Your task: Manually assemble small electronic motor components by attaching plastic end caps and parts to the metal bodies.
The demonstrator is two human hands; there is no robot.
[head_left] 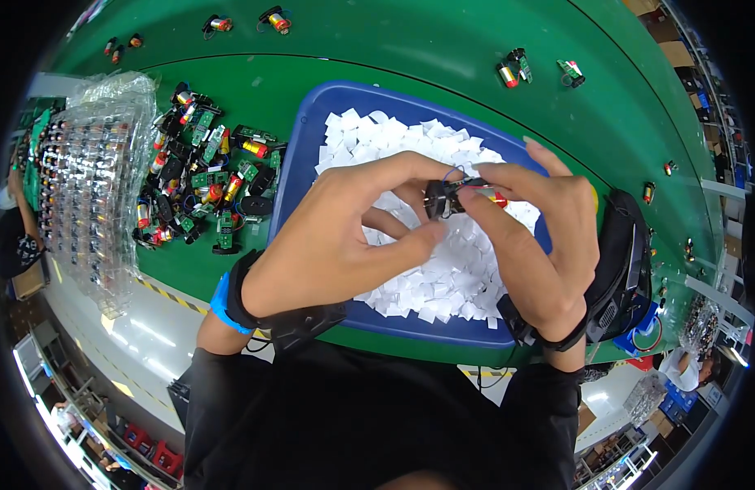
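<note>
Above a blue tray (289, 196) full of small white paper pieces, both my hands grip one small electronic assembly (437, 200). It has a black rounded part, thin wires and a bit of red showing near the right fingers. My left hand (336, 233) holds the black part between its thumb and fingers. On the other side, my right hand (545, 237) pinches the wired end with thumb and index finger, its other fingers raised. My fingers cover part of the assembly.
Left of the tray lies a heap of similar assemblies (204, 181) with green boards and red-yellow cells. Beyond it stand stacked clear plastic trays (95, 188) filled with parts. A black bag (618, 269) sits at the right. Several loose assemblies (508, 75) dot the green table (377, 37).
</note>
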